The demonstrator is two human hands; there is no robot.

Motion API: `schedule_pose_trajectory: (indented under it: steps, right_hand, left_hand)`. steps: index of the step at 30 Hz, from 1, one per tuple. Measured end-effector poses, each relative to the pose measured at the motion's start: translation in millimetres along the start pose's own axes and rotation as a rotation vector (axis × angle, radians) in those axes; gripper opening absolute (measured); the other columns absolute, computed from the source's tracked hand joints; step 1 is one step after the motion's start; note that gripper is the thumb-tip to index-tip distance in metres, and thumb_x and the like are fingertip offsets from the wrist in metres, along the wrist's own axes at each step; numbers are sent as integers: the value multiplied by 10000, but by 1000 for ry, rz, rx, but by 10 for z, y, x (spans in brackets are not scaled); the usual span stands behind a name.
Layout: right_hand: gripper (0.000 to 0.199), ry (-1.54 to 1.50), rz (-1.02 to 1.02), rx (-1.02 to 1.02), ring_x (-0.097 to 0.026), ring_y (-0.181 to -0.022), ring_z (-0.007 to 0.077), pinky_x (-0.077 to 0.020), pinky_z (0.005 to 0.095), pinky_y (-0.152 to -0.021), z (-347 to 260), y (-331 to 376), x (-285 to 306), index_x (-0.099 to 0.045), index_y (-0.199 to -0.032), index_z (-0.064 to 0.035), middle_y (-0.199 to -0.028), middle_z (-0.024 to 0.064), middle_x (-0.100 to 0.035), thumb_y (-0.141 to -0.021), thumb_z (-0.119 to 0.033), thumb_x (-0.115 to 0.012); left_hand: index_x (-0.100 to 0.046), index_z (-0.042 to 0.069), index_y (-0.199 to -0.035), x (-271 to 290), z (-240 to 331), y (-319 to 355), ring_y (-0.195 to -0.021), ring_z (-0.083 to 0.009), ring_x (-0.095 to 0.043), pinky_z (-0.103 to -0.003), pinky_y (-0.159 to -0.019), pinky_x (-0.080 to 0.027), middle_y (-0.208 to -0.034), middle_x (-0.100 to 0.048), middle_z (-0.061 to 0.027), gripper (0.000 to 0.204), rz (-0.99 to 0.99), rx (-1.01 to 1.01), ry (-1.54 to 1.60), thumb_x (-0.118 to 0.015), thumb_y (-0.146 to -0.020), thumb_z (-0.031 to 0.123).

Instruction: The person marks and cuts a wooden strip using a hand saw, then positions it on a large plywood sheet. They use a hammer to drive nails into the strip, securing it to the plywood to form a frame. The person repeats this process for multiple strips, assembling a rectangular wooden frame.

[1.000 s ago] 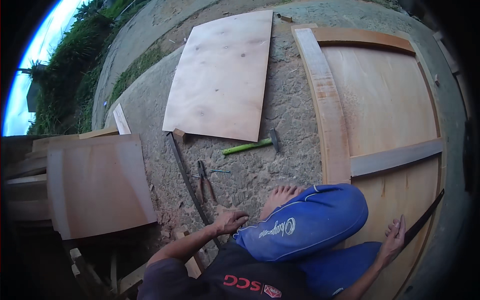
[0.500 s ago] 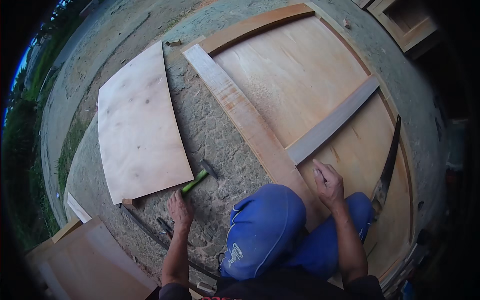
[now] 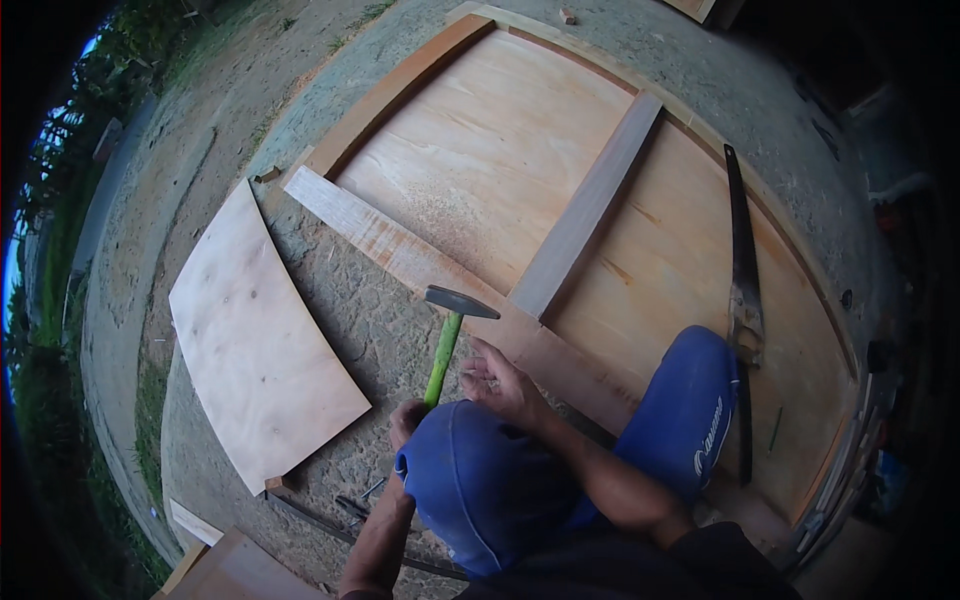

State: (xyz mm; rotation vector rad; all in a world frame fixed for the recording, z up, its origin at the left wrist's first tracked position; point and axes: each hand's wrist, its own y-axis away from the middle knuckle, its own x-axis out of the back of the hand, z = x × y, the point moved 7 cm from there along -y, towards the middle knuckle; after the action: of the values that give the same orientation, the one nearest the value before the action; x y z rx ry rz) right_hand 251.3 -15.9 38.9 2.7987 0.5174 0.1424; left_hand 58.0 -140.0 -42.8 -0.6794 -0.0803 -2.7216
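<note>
My left hand point(image 3: 404, 422) grips the lower end of a hammer's green handle. The hammer point(image 3: 445, 345) stands raised, its dark metal head uppermost, in front of my left knee. Just right of the handle is my right hand point(image 3: 497, 385), its fingers loosely bent and apart; I make out nothing in them. Beyond both hands lies a large plywood panel framed with wooden strips point(image 3: 460, 110). A pale board point(image 3: 400, 245) runs along its near side, and a grey-brown crosspiece point(image 3: 590, 205) meets that board. Part of my left hand is hidden by my knee.
A loose plywood sheet point(image 3: 260, 330) lies on the rough ground at left. On the panel, a handsaw point(image 3: 743, 270) rests at right beside my blue-clad knee point(image 3: 695, 400). Small tools point(image 3: 352, 508) lie near my left forearm; another board point(image 3: 240, 570) is at lower left.
My left hand has lifted the hammer from near the ground and brought it rightward. My right hand has moved left from over the panel to beside the handle. The view has turned.
</note>
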Motion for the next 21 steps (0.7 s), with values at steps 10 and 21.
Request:
schedule_pose_trajectory:
  steps: [10,21]
  right_hand:
    - [221,-689,590,-141,-418,-564,83,-434,269,-499,336,485,803,-457,-1228,-119,-745,-13,-416,-1066,-265,-487]
    - [220,-751,621,-321,-386,-496,86,-379,272,-423,618,565,495,-432,-1072,-127,-683,-21,-398,-1076,-346,-444]
  left_hand:
    - [-546,-43,-1223,-1656,1738,-2422,-1022,-402,-673,-448,-876,-517,-1055,-681,-270,740,-744,-245,-211,-480,-970,649]
    - [-668,-54,-1088,-2349,1211,-2407,-865,-274,-712,-397,-749,-543,-902,-710,-212,828,-1123,-81,-114,-672,-810,726]
